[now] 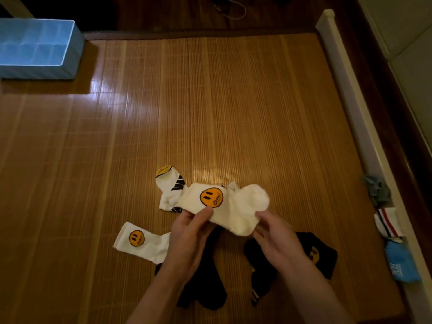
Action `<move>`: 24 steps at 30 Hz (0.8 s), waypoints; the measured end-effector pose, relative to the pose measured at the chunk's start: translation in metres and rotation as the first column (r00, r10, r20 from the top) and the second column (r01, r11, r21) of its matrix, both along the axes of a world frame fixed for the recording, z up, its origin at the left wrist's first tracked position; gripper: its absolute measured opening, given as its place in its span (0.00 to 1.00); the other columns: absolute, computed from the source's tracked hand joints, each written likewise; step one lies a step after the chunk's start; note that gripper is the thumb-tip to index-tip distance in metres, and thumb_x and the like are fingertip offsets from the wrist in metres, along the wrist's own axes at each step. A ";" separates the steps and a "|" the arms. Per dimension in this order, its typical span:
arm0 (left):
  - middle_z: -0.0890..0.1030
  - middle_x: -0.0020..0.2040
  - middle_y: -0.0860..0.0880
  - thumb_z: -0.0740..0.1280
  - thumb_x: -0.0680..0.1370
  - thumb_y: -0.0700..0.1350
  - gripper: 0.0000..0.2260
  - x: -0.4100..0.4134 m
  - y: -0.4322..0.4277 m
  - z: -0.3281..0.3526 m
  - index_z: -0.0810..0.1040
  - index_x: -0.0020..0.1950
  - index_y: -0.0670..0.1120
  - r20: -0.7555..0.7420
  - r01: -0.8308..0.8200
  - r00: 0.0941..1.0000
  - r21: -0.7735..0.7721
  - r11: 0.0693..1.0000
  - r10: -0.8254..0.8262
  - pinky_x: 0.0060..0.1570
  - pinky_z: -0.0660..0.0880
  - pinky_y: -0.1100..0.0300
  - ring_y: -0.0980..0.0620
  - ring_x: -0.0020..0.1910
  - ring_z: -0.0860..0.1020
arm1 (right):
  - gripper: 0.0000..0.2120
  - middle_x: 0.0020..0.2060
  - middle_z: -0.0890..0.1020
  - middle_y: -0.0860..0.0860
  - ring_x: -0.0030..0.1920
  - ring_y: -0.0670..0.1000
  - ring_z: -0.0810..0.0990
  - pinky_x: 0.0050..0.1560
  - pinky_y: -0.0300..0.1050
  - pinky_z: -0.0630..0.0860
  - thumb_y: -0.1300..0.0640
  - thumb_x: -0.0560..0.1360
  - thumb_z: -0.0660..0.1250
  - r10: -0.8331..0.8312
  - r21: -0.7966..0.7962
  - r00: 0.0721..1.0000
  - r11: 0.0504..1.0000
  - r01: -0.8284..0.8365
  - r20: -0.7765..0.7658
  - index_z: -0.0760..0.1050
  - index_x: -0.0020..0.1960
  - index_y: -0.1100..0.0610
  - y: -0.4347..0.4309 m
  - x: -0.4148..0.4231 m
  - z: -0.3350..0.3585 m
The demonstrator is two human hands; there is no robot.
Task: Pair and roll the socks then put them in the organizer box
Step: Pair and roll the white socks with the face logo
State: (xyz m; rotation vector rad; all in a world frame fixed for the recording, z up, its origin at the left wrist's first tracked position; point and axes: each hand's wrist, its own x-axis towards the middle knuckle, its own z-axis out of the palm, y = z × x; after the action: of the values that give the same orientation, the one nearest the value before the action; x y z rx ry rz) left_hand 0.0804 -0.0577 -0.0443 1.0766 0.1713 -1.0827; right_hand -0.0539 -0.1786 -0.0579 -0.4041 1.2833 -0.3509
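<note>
Both hands hold up a white sock [233,206] with a yellow smiley face. My left hand [190,232] pinches its cuff end, and my right hand [272,238] grips its foot end. A matching white smiley sock [142,242] lies flat on the bamboo mat [233,101] at the lower left. Behind the held sock lies a white sock with black marks and a yellow toe [169,185]. Black socks [205,286] [325,256] lie under my forearms. The blue organizer box [67,52] stands far off at the top left.
Along the white bed rail [350,94] on the right lie a grey sock [377,188], a white sock with red and dark stripes [387,222] and a blue sock [402,263]. A cable [233,10] lies on the dark floor beyond the mat.
</note>
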 end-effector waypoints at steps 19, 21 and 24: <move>0.70 0.74 0.69 0.69 0.82 0.48 0.22 0.000 0.000 -0.008 0.70 0.75 0.61 0.686 0.259 0.598 0.324 0.910 -0.414 0.70 0.66 0.69 0.66 0.76 0.65 | 0.15 0.49 0.87 0.56 0.49 0.54 0.87 0.43 0.48 0.84 0.49 0.82 0.62 0.403 -0.269 0.914 0.876 -0.400 -0.047 0.79 0.61 0.58 -0.004 0.045 0.034; 0.78 0.64 0.68 0.70 0.80 0.52 0.22 0.007 -0.003 -0.007 0.71 0.73 0.60 0.667 0.274 0.605 0.337 0.901 -0.434 0.59 0.71 0.75 0.67 0.66 0.75 | 0.13 0.47 0.87 0.56 0.48 0.54 0.87 0.43 0.49 0.84 0.49 0.81 0.64 0.414 -0.280 0.908 0.866 -0.414 -0.063 0.81 0.57 0.57 -0.009 0.043 0.033; 0.85 0.48 0.59 0.71 0.74 0.60 0.15 0.019 -0.004 -0.010 0.80 0.60 0.63 0.606 0.308 0.602 0.424 0.852 -0.520 0.46 0.77 0.69 0.62 0.50 0.83 | 0.11 0.40 0.88 0.54 0.39 0.50 0.86 0.36 0.43 0.80 0.49 0.79 0.67 0.309 -0.338 0.937 0.875 -0.347 -0.161 0.83 0.47 0.56 -0.019 0.042 0.029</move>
State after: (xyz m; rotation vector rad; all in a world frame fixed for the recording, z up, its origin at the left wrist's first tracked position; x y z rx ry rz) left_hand 0.0998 -0.0622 -0.0548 1.7901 -0.6099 -0.9884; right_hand -0.0123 -0.1971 -0.0287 -0.9550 1.2215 -0.2784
